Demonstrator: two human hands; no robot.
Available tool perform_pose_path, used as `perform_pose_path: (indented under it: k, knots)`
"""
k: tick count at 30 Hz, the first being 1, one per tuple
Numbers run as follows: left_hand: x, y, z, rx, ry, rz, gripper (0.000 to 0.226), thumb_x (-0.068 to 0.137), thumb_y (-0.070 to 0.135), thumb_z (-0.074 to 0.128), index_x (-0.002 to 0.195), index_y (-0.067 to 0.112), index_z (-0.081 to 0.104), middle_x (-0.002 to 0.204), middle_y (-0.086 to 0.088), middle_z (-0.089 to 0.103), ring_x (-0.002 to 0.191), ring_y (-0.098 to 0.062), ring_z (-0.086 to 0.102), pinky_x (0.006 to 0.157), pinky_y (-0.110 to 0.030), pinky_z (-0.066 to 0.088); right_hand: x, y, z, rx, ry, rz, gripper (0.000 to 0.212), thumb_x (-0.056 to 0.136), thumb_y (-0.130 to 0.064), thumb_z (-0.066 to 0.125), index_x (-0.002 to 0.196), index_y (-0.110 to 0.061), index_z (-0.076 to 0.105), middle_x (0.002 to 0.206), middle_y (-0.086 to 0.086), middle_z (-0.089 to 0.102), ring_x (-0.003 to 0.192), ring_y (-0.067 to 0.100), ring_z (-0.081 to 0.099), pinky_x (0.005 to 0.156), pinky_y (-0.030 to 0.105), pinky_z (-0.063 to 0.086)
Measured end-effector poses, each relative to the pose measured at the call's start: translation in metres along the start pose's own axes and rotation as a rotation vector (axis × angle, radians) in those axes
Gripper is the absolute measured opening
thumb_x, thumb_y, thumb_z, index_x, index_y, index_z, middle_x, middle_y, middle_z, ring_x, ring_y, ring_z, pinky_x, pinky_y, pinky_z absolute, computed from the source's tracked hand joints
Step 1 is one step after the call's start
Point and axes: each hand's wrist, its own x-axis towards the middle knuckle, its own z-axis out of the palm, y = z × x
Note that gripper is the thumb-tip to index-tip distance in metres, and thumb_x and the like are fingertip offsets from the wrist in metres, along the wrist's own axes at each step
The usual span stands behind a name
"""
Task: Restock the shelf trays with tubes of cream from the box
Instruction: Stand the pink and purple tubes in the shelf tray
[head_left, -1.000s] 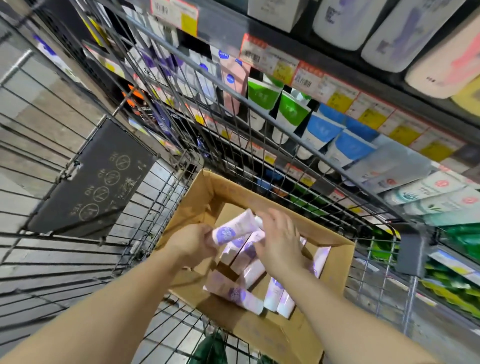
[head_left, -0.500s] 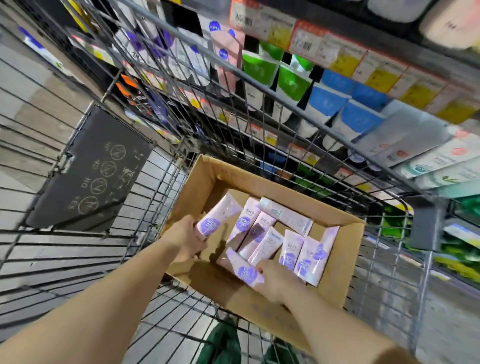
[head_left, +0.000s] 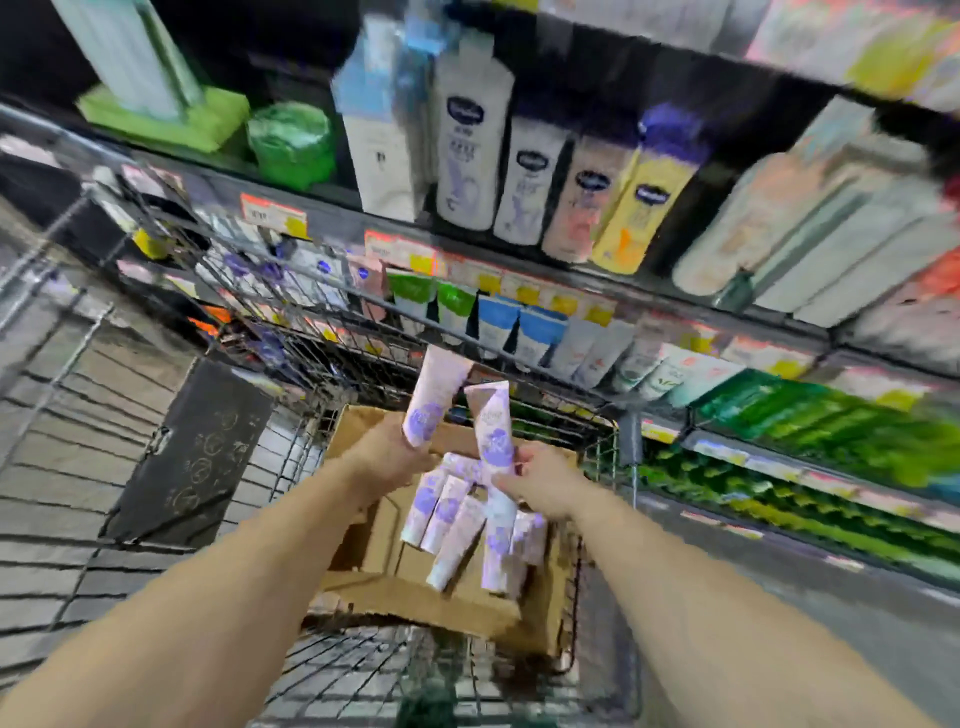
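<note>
An open cardboard box (head_left: 410, 597) sits in a wire cart and holds several pale pink tubes of cream with purple flower prints (head_left: 451, 525). My left hand (head_left: 387, 460) grips one such tube (head_left: 434, 397) upright above the box. My right hand (head_left: 545, 480) pinches a second tube (head_left: 493, 428) beside it, also lifted over the box. Both tubes point up toward the shelf trays (head_left: 519, 332) of standing tubes behind the cart. The picture is blurred by motion.
The wire cart (head_left: 291, 312) surrounds the box, with a dark sign panel (head_left: 192, 452) on its left side. Shelves rise ahead: lotion bottles (head_left: 519, 171) on the upper one, green packs (head_left: 831, 431) at lower right. Grey floor lies to the right.
Both hands have risen out of the box, each with a tube; the right hand picked its tube from the box. The view has tilted up toward the shelves.
</note>
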Motion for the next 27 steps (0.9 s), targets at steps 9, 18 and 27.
perform_pose_path:
  k: [9, 18, 27]
  knots:
    - [-0.061, 0.165, 0.045, -0.368, -0.12, 0.229, 0.027, 0.091, -0.008, 0.047, 0.075, 0.013, 0.048, 0.061, -0.005, 0.043, 0.056, -0.016, 0.037, 0.05, -0.025, 0.034, -0.12, 0.006, -0.133, 0.297, 0.366, -0.169, 0.022, 0.09, -0.017, 0.066, 0.077, -0.02, 0.049, 0.075, -0.001, 0.057, 0.064, 0.01, 0.052, 0.054, 0.014, 0.04]
    - [-0.154, 0.311, 0.217, -0.3, -0.198, 0.517, 0.015, 0.089, 0.018, 0.068, 0.103, 0.019, 0.061, 0.097, -0.012, 0.062, 0.087, -0.026, 0.057, 0.075, -0.038, 0.048, -0.289, 0.145, -0.262, 0.528, 0.581, -0.273, 0.013, 0.089, -0.021, 0.067, 0.09, -0.015, 0.056, 0.083, 0.007, 0.065, 0.07, 0.019, 0.056, 0.06, 0.032, 0.045]
    - [-0.225, 0.437, 0.352, -0.208, -0.225, 0.737, 0.019, 0.085, 0.014, 0.072, 0.1, 0.022, 0.063, 0.102, -0.016, 0.071, 0.083, -0.032, 0.066, 0.076, -0.044, 0.055, -0.424, 0.257, -0.369, 0.568, 0.917, -0.275, 0.032, 0.085, -0.019, 0.072, 0.111, -0.011, 0.055, 0.093, 0.004, 0.062, 0.075, 0.016, 0.06, 0.064, 0.029, 0.049]
